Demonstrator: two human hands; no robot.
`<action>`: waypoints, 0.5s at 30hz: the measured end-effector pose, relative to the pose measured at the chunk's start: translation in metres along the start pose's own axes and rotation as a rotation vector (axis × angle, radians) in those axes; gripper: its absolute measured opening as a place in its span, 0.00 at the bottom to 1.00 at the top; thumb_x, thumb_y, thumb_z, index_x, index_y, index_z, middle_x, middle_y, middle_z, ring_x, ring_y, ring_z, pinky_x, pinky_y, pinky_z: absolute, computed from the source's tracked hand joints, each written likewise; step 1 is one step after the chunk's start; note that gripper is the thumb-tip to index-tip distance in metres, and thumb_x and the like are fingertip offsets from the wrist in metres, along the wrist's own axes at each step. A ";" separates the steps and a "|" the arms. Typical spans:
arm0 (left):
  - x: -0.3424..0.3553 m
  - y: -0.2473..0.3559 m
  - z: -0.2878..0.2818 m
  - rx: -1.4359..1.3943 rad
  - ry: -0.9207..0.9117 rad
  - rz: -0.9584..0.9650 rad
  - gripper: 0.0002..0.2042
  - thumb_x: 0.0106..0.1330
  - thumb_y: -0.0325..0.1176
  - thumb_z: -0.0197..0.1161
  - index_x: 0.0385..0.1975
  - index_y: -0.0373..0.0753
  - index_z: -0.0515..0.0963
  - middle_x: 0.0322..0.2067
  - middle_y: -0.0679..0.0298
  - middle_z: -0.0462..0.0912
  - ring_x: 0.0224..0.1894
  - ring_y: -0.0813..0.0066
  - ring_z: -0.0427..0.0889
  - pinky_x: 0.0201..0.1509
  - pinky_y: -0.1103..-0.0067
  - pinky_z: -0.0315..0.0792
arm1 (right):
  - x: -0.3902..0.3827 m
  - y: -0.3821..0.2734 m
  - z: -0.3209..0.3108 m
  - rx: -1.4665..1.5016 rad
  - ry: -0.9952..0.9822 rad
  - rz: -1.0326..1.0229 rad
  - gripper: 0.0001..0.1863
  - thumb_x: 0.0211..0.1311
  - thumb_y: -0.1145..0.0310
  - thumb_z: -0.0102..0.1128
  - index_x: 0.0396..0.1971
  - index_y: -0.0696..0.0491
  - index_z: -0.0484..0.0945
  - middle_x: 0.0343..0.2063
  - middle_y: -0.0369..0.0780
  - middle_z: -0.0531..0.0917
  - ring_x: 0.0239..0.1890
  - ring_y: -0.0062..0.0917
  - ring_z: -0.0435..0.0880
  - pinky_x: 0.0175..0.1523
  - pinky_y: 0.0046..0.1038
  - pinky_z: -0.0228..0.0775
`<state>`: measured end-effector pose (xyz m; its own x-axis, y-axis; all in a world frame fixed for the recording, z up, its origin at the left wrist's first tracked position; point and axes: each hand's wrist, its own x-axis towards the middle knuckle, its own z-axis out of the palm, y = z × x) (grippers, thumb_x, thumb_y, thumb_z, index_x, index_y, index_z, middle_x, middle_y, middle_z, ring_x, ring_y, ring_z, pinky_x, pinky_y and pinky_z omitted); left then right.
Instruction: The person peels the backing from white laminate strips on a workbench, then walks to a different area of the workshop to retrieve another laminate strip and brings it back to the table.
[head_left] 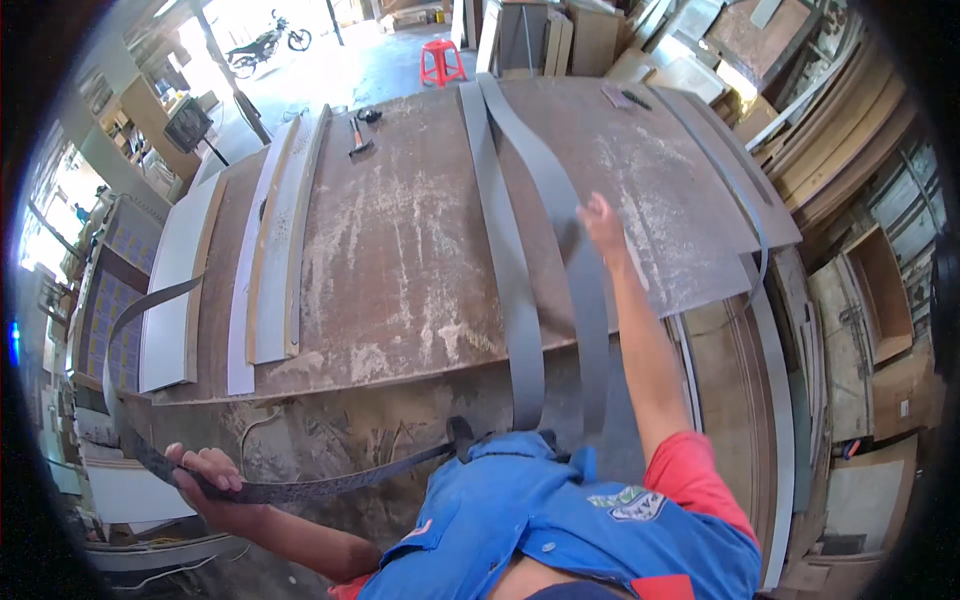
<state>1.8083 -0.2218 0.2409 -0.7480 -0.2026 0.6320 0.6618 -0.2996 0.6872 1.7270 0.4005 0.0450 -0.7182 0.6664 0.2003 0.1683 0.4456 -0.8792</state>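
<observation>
Reaching out over the workbench (400,250), the right hand (603,222) sits on the right-hand one of two grey edge-banding strips (560,210) lying lengthwise across the brown top. Fingers look loosely spread, flat against the strip, no closed grip visible; can't tell if they pinch it.

Left hand (205,480) is low at the near left corner, fingers curled round a dark strip (300,490): firm closed grasp. That strip runs from the hand rightwards to the person's blue shirt (560,520), and the other way loops up past the bench's left end in a wide arc (125,330).

Both grey strips hang over the near edge of the bench, ends dangling just in front of the shirt. They run close side by side at the far end and spread apart toward the near edge.

Left part of the top: pale boards and laminate lengths (270,240) laid parallel, touching each other. A hammer (357,138) lies near the far edge, well apart from both hands. Red stool (441,60) on the floor beyond the bench. Stacked sheet panels (850,150) along the right side
</observation>
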 end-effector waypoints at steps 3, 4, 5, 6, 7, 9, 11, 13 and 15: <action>-0.015 0.015 -0.008 0.014 0.007 0.016 0.17 0.75 0.37 0.37 0.48 0.28 0.65 0.16 0.69 0.61 0.15 0.85 0.57 0.18 0.89 0.57 | -0.043 -0.010 0.010 0.039 0.014 -0.028 0.31 0.59 0.58 0.58 0.57 0.62 0.67 0.51 0.53 0.76 0.56 0.40 0.74 0.58 0.35 0.65; -0.019 0.017 -0.010 0.021 0.001 0.001 0.17 0.75 0.37 0.37 0.48 0.28 0.65 0.16 0.69 0.61 0.15 0.85 0.57 0.18 0.89 0.57 | -0.059 -0.004 0.009 0.027 0.058 -0.059 0.30 0.59 0.58 0.57 0.57 0.62 0.67 0.51 0.53 0.76 0.56 0.41 0.74 0.59 0.35 0.65; -0.022 0.019 -0.012 0.056 0.056 0.008 0.17 0.75 0.38 0.38 0.49 0.28 0.64 0.16 0.69 0.60 0.16 0.83 0.57 0.19 0.88 0.56 | -0.081 0.029 0.007 -0.027 0.161 -0.071 0.29 0.60 0.57 0.57 0.56 0.62 0.68 0.51 0.53 0.75 0.56 0.41 0.73 0.59 0.36 0.65; -0.026 0.022 -0.015 0.091 0.113 0.021 0.17 0.75 0.38 0.40 0.49 0.28 0.63 0.17 0.69 0.60 0.17 0.82 0.57 0.19 0.87 0.56 | -0.109 0.072 0.007 -0.079 0.263 -0.089 0.29 0.60 0.57 0.56 0.56 0.61 0.69 0.52 0.53 0.75 0.56 0.42 0.73 0.58 0.36 0.65; -0.028 0.027 -0.027 0.081 0.084 0.023 0.17 0.75 0.38 0.40 0.50 0.28 0.62 0.18 0.69 0.60 0.18 0.82 0.57 0.19 0.88 0.56 | -0.146 0.094 0.010 -0.175 0.326 -0.001 0.28 0.61 0.56 0.56 0.55 0.60 0.70 0.54 0.53 0.73 0.57 0.42 0.71 0.59 0.37 0.64; -0.027 0.028 -0.034 0.064 0.119 0.005 0.17 0.75 0.37 0.40 0.50 0.28 0.62 0.18 0.68 0.61 0.18 0.82 0.57 0.20 0.87 0.56 | -0.212 0.175 -0.008 -0.185 0.331 0.218 0.29 0.60 0.56 0.58 0.55 0.61 0.69 0.56 0.51 0.70 0.57 0.44 0.70 0.62 0.38 0.60; -0.029 0.034 -0.040 0.127 0.141 -0.005 0.16 0.75 0.36 0.39 0.51 0.28 0.63 0.19 0.68 0.62 0.19 0.82 0.58 0.21 0.86 0.59 | -0.259 0.176 -0.001 -0.300 0.212 0.054 0.27 0.59 0.57 0.60 0.54 0.60 0.71 0.58 0.49 0.69 0.57 0.42 0.71 0.59 0.37 0.63; -0.023 0.031 -0.038 0.107 0.115 -0.022 0.16 0.75 0.36 0.39 0.51 0.28 0.63 0.19 0.68 0.62 0.19 0.82 0.59 0.22 0.86 0.60 | -0.285 0.190 0.004 -0.256 0.259 0.149 0.27 0.59 0.58 0.61 0.53 0.61 0.70 0.56 0.49 0.71 0.57 0.38 0.71 0.59 0.33 0.63; -0.017 0.024 -0.025 0.127 0.133 -0.057 0.17 0.76 0.38 0.35 0.51 0.29 0.62 0.18 0.69 0.60 0.19 0.83 0.58 0.23 0.87 0.58 | -0.300 0.212 0.004 -0.217 0.328 0.231 0.28 0.59 0.59 0.62 0.53 0.62 0.70 0.54 0.49 0.73 0.57 0.35 0.71 0.58 0.30 0.64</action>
<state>1.8362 -0.2492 0.2376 -0.7787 -0.3128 0.5438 0.6131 -0.1957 0.7653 1.9752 0.2927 -0.2033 -0.3995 0.9015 0.1665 0.4620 0.3549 -0.8128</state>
